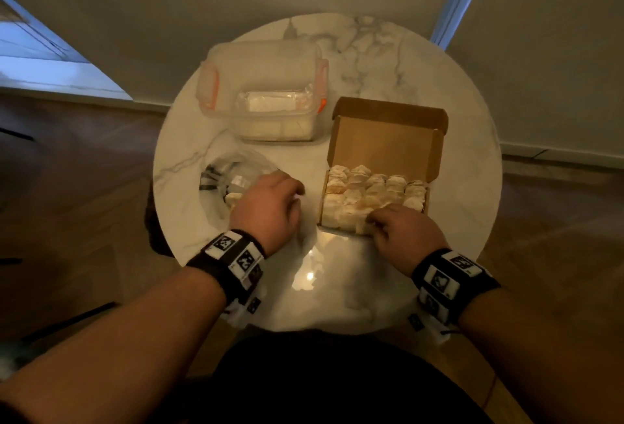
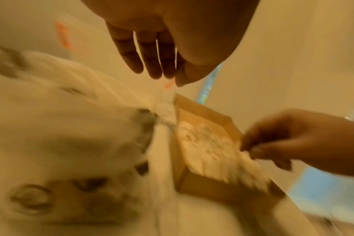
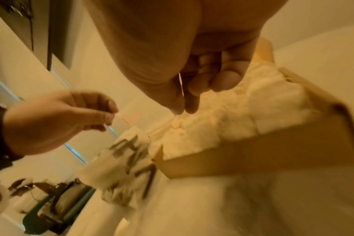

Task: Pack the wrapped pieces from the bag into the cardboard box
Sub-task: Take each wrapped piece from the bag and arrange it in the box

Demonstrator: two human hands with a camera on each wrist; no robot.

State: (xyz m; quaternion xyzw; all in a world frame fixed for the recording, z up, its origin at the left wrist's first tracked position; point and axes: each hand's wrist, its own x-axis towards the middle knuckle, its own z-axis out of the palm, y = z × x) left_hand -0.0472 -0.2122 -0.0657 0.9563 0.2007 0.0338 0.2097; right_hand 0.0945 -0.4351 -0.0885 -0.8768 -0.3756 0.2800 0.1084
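The open cardboard box (image 1: 388, 140) sits on the right of the table, its tray packed with several white wrapped pieces (image 1: 371, 190). My right hand (image 1: 373, 221) is at the tray's near edge, thumb and fingers curled and pinching a wrapped piece (image 1: 363, 228) there; the right wrist view shows the fingertips (image 3: 184, 110) meeting just above the pieces (image 3: 243, 111). A clear printed bag (image 1: 233, 173) lies on the left with a wrapped piece (image 1: 233, 199) inside. My left hand (image 1: 297, 192) hovers over the bag, and its fingers (image 2: 158, 68) hang relaxed and hold nothing.
A lidded clear plastic container (image 1: 266, 99) with orange clips stands behind the bag. The round marble table (image 1: 371, 52) is small, its rim close to the box on the right and to my body in front. Wooden floor surrounds it.
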